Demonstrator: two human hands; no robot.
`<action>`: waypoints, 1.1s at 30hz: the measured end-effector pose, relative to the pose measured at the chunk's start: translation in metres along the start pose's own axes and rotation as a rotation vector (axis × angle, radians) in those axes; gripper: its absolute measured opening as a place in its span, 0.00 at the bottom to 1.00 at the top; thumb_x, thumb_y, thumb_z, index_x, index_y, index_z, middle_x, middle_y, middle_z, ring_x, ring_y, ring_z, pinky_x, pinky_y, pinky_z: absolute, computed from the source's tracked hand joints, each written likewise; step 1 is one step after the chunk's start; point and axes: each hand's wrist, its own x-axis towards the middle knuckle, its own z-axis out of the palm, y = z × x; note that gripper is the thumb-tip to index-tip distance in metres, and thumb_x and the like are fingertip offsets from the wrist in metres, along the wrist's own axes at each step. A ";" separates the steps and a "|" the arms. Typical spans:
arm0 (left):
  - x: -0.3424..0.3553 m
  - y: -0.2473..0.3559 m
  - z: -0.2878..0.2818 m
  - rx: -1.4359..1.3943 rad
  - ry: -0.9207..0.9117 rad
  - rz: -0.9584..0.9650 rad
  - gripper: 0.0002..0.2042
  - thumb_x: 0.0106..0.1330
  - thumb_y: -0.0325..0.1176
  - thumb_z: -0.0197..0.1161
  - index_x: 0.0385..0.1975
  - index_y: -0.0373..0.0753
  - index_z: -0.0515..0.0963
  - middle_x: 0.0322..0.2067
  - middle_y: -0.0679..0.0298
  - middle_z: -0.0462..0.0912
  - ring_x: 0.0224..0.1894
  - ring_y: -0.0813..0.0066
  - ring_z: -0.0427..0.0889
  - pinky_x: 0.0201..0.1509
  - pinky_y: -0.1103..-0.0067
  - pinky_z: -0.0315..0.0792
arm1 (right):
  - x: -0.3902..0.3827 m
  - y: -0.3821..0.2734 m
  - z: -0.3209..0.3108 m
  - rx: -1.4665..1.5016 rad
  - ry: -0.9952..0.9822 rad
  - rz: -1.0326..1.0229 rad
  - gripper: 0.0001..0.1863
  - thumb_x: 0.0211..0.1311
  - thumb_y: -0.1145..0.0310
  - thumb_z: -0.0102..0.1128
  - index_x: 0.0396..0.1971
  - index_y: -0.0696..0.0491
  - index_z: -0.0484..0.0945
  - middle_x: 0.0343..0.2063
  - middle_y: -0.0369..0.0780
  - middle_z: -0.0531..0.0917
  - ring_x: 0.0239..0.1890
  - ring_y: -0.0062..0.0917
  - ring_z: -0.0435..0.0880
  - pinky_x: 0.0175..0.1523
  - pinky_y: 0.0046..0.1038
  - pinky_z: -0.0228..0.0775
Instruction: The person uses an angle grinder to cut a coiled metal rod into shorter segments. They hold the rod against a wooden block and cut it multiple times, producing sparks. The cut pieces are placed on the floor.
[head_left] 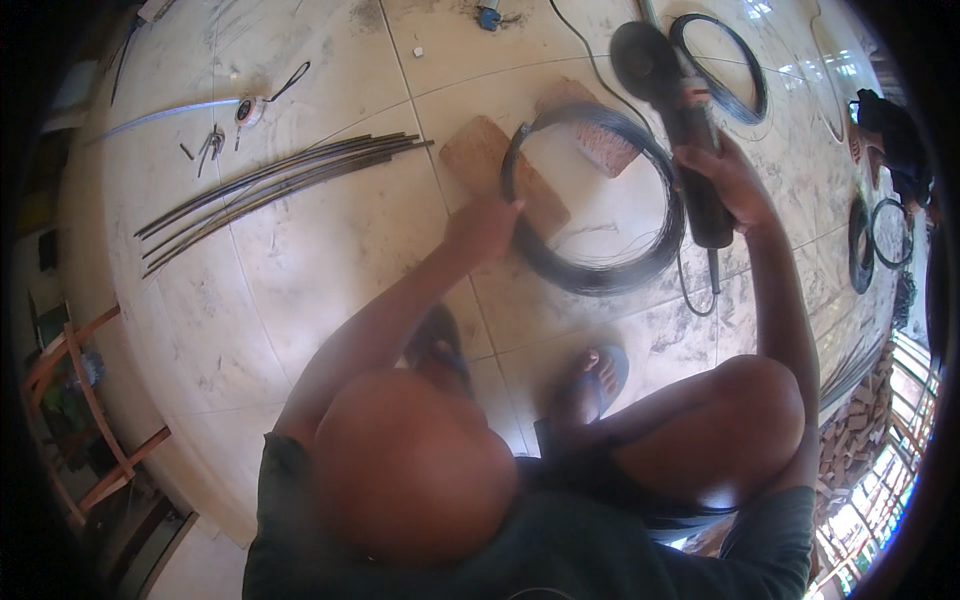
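Note:
A large coil of dark wire (600, 282) rests tilted over reddish bricks (540, 195) on the tiled floor. My left hand (485, 228) is closed round the coil's left side. My right hand (738, 185) grips an angle grinder (712, 215) by its body, just beyond the coil's right side. The grinder's round head points to the far side, and its cord hangs from the near end. Whether the disc is spinning I cannot make out. Part of the coil's left edge is hidden by my left fingers.
Several thin metal rods (290, 185) lie to the left. Beyond them are a tape measure (250, 110) with its blade pulled out and small metal pieces (210, 148). Another wire coil (762, 85) lies at the far right. My sandalled foot (590, 390) is close to the coil.

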 end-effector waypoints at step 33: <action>-0.003 -0.017 0.026 -0.788 0.066 -0.390 0.27 0.66 0.52 0.73 0.15 0.32 0.79 0.13 0.60 0.80 0.13 0.76 0.80 0.17 0.78 0.72 | 0.045 0.050 0.079 -0.657 -0.004 0.049 0.33 0.54 0.61 0.75 0.58 0.59 0.75 0.44 0.46 0.85 0.45 0.31 0.84 0.52 0.33 0.76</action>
